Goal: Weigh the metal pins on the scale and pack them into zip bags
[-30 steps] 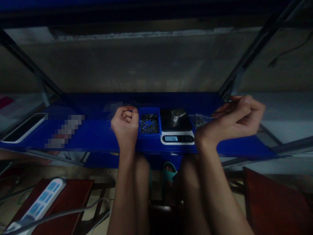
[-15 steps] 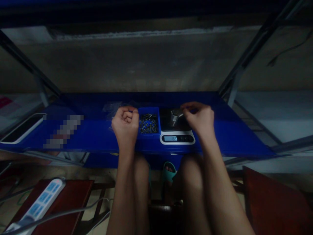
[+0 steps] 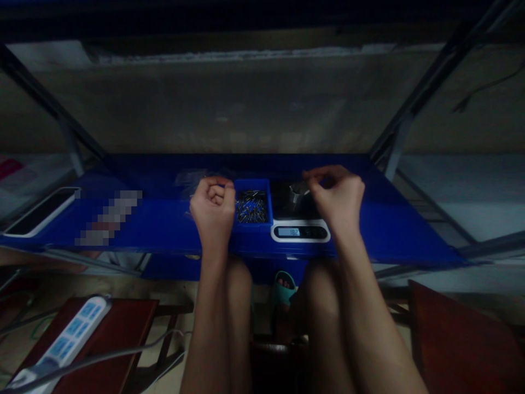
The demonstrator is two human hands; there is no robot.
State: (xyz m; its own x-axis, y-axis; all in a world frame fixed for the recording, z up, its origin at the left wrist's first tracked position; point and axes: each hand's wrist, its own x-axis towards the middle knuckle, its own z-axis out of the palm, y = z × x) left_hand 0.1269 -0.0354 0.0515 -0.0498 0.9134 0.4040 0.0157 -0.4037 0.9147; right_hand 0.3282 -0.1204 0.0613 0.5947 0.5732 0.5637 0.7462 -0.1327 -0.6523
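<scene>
My left hand (image 3: 214, 205) is closed, fingers curled and thumb against the index finger, at the left edge of a blue bin (image 3: 271, 205). Whatever it may hold is too dark and small to make out. Many thin dark metal pieces, like screws or pins, lie loose in that bin. To its right a small metal cup (image 3: 294, 192) stands on the black platform of a digital scale (image 3: 301, 231), whose display reads about 182 or 18.2. My right hand (image 3: 337, 194) is beside and above the cup, thumb and index finger pinched; I cannot make out anything between them.
Clear plastic bags (image 3: 191, 180) lie behind my left hand on the blue table (image 3: 394, 219). At the left end is a white-framed dark tablet-like object (image 3: 43, 212). Metal posts (image 3: 396, 145) rise at both sides. A power strip (image 3: 76, 331) rests on a brown stool (image 3: 123, 328).
The whole view has shifted slightly. My right hand is slightly higher above the scale, still pinched; the left stays closed beside the bin. The scale reading looks the same.
</scene>
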